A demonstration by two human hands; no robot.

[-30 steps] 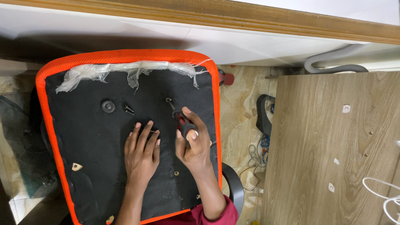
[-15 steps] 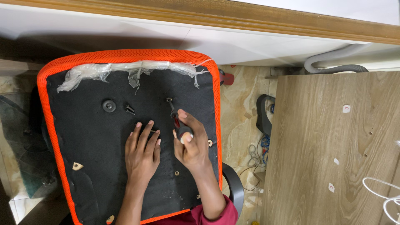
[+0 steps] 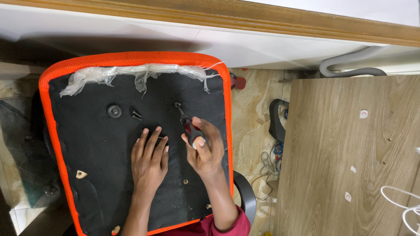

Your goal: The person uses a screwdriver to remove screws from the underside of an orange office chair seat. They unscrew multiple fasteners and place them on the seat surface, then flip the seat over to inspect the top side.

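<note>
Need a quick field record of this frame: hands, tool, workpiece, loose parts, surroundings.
left hand: left hand flat, palm down, on the black underside
right hand: right hand gripping the screwdriver handle
tool tip: on a screw in the underside
workpiece: upturned seat, black underside, orange mesh edge, torn plastic wrap along the far edge
loose parts: round black cap; bolts beside it
surroundings: wooden panel to the right; grey hose by the wall

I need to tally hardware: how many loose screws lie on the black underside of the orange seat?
1 clearly: a loose dark metal screw lies beside the round black plastic cap, above the left hand. Others may be hidden under the hands.
</note>
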